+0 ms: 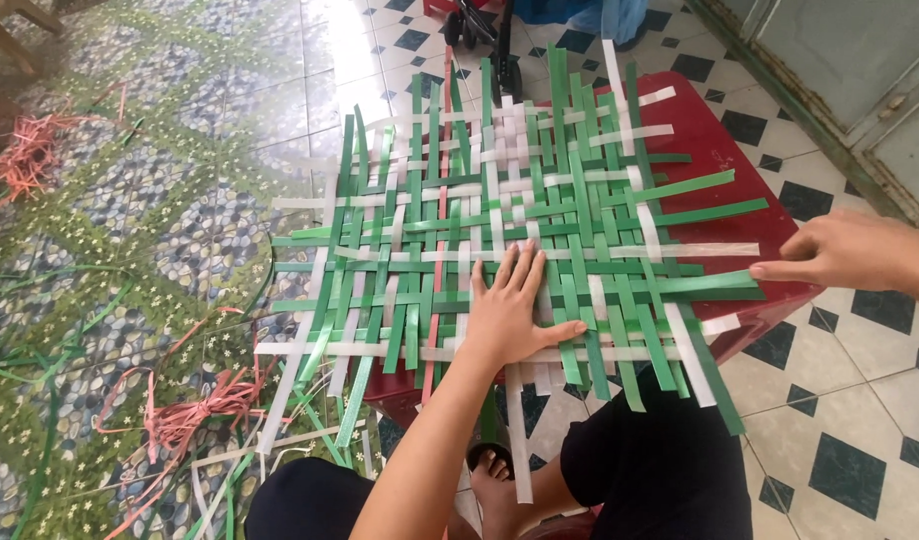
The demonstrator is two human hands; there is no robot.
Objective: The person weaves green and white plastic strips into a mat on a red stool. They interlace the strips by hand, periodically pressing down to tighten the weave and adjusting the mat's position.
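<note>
left hand [510, 315] flat on woven mat [500, 220]

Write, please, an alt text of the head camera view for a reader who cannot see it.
A person's left hand presses flat on a half-woven mat of green and white strips lying on a red stool, while the right hand pinches the end of a green strip at the mat's edge. Loose pink strips lie on the patterned floor.
</note>
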